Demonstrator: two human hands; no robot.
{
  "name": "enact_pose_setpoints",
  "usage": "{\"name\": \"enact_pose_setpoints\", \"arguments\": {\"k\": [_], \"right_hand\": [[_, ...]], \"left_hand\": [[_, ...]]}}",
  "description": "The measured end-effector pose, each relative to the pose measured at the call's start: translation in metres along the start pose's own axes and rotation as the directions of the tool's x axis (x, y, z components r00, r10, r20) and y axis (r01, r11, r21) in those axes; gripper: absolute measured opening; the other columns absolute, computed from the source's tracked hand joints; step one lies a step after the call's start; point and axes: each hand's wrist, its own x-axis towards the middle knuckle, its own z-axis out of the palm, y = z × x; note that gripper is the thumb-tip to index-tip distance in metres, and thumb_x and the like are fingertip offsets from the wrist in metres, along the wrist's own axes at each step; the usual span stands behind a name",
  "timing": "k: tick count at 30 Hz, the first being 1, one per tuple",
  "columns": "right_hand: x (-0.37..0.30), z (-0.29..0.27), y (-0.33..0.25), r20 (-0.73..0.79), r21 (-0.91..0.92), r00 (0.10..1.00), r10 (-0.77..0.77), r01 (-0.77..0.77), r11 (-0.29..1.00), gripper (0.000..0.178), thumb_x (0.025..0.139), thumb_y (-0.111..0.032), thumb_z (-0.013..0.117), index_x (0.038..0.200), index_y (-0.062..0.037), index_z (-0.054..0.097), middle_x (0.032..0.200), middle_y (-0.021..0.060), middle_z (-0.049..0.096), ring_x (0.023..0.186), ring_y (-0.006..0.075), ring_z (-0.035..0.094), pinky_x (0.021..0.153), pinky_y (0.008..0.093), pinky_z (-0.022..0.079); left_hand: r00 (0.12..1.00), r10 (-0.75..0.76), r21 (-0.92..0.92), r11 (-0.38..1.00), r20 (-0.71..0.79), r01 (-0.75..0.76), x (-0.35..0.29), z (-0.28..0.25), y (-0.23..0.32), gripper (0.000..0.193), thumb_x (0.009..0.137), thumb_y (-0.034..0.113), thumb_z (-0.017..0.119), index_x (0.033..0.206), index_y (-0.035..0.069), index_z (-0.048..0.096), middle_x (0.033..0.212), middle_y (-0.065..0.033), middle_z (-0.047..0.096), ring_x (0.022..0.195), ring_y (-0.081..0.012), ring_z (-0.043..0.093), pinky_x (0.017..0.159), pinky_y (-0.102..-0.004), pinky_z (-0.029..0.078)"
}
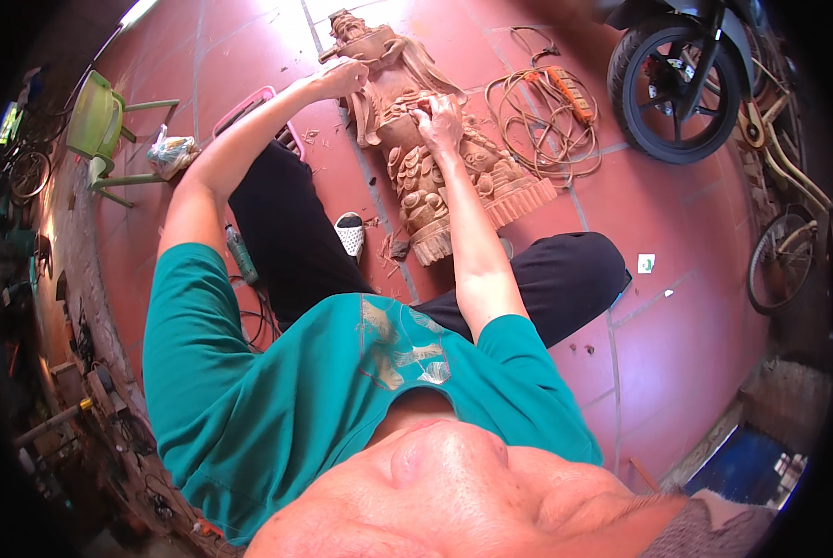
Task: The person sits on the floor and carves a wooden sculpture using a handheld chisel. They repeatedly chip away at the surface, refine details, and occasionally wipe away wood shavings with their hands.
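A brown wooden carving of a robed figure (399,88) lies on the floor in front of me, its head at the far end and its wide, deeply carved base towards me. My left hand (344,78) is closed at the figure's upper left side, just below the head. Over the middle of the carving, my right hand (441,125) has its fingers bent and drawn together against the carved surface. Whatever either hand may hold is too small or hidden to make out.
Right of the carving lie a coiled cable (528,121) and an orange power strip (570,93). A motorbike wheel (674,88) stands beyond them. At left are a green chair (97,116), a plastic bag (171,152), a pink stool (249,110) and a green power tool (240,256).
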Motion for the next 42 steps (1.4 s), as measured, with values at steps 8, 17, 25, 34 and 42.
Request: {"name": "enact_pose_setpoints", "arguments": {"k": [8,17,25,34,42], "right_hand": [[0.003,0.003,0.005,0.085,0.001,0.990,0.111,-0.111,0.994,0.024,0.079,-0.021,0.075,0.101,-0.0124,0.070,0.098,0.0135,0.065,0.096,0.0301,0.064,0.084,0.0415,0.051],[0.006,-0.002,0.006,0.049,0.190,0.944,0.325,-0.328,0.925,0.018,0.077,-0.016,0.072,0.093,-0.0097,0.072,0.093,0.0102,0.069,0.089,0.0276,0.067,0.079,0.0395,0.052],[-0.001,0.007,-0.006,-0.165,-0.022,0.945,0.283,-0.290,0.957,0.021,0.078,-0.012,0.069,0.099,-0.0100,0.070,0.106,0.0147,0.064,0.104,0.0352,0.056,0.094,0.0461,0.044],[0.012,-0.014,0.006,0.130,0.011,0.906,0.403,-0.408,0.913,0.027,0.078,-0.025,0.075,0.104,-0.0194,0.070,0.118,0.0059,0.061,0.113,0.0275,0.056,0.095,0.0506,0.039],[0.009,-0.010,0.002,0.000,-0.070,0.931,0.366,-0.365,0.928,0.024,0.080,-0.026,0.073,0.103,-0.0204,0.071,0.116,0.0055,0.060,0.111,0.0247,0.055,0.094,0.0471,0.038]], "left_hand": [[0.984,0.064,0.169,0.985,-0.166,-0.035,0.029,0.013,-0.023,0.010,0.075,0.003,0.060,0.083,-0.001,0.066,0.076,-0.0189,0.067,0.075,-0.0324,0.067,0.070,-0.0412,0.051],[0.985,0.040,0.082,0.996,-0.166,-0.027,0.031,0.026,-0.031,0.012,0.079,0.013,0.060,0.078,0.005,0.069,0.077,-0.0197,0.067,0.076,-0.0354,0.067,0.068,-0.0450,0.050],[0.992,-0.115,0.174,0.979,0.045,0.105,0.036,0.035,-0.052,0.019,0.084,0.020,0.063,0.097,0.007,0.069,0.086,-0.0172,0.070,0.084,-0.0345,0.068,0.076,-0.0443,0.051],[0.974,-0.223,0.256,0.945,0.048,0.204,0.074,0.065,-0.083,0.019,0.087,0.024,0.060,0.094,0.008,0.069,0.085,-0.0167,0.070,0.082,-0.0366,0.067,0.074,-0.0460,0.052],[0.988,-0.140,0.256,0.959,0.068,0.119,0.078,0.078,-0.076,0.020,0.086,0.016,0.056,0.078,0.001,0.065,0.078,-0.0209,0.067,0.077,-0.0390,0.067,0.069,-0.0502,0.053]]}}
